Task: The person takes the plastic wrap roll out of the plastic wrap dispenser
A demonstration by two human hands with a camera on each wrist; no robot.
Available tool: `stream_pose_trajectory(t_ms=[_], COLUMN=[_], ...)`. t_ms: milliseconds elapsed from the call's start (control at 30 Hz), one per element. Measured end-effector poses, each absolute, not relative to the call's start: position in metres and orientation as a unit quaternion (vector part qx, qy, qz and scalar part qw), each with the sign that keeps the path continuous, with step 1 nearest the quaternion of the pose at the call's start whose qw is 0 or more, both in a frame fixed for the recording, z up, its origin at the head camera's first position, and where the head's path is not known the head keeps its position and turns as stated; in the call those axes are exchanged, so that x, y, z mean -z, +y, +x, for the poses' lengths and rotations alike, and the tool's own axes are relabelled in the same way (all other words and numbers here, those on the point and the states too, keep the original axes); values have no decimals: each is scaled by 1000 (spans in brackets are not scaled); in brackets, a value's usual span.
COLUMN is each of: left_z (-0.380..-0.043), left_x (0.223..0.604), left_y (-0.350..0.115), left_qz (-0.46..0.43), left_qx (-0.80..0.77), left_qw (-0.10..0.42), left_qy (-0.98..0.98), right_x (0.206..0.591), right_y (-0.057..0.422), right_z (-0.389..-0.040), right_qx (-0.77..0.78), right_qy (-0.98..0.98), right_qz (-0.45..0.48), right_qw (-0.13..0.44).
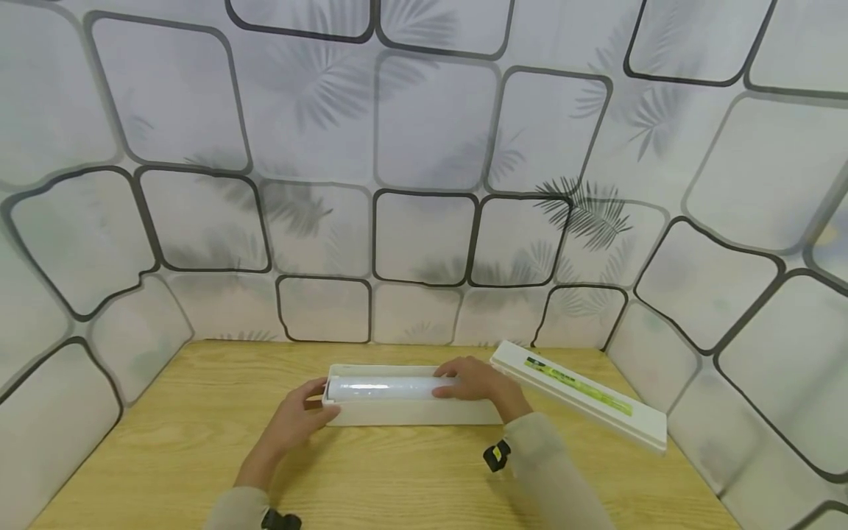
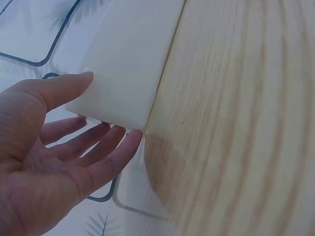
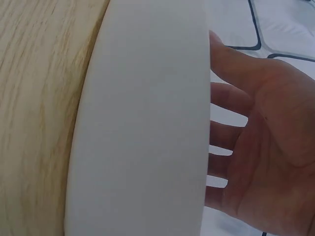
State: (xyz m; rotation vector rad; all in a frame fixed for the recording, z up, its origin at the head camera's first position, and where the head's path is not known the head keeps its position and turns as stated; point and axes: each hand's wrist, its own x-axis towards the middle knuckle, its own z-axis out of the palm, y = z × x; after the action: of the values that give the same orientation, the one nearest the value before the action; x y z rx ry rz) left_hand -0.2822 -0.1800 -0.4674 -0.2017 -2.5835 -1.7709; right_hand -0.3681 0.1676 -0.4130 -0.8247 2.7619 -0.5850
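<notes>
A long, narrow white box (image 1: 411, 414) lies lengthwise on the table with its top uncovered. Inside it sits a shiny roll of plastic film (image 1: 377, 388), its right part covered by a hand. My left hand (image 1: 298, 419) grips the box's left end, thumb on the front wall and fingertips along the end face (image 2: 118, 98). From above, my right hand (image 1: 473, 379) holds the roll near its middle with thumb and fingers. In the right wrist view, the box's front wall (image 3: 138, 123) hides those fingertips.
A white lid (image 1: 583, 397) with a yellow-green label lies aslant on the table right of the box. The wooden table (image 1: 391, 478) ends at a patterned backdrop (image 1: 424, 235) behind and at both sides. A black strap device (image 1: 497, 455) is by the right sleeve.
</notes>
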Motion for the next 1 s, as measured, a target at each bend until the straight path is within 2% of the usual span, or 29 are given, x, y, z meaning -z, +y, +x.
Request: stream_pose_trajectory(t_ms=[1000], left_z=[-282], left_x=[467], left_y=[-180], left_qz=[-72], left_qx=[561], left_qw=[5], left_qy=[-825], right_x=[422], right_y=[153], right_z=[-374], right_qx=[196], right_qy=[906], right_qz=[-364], right_qw=[90])
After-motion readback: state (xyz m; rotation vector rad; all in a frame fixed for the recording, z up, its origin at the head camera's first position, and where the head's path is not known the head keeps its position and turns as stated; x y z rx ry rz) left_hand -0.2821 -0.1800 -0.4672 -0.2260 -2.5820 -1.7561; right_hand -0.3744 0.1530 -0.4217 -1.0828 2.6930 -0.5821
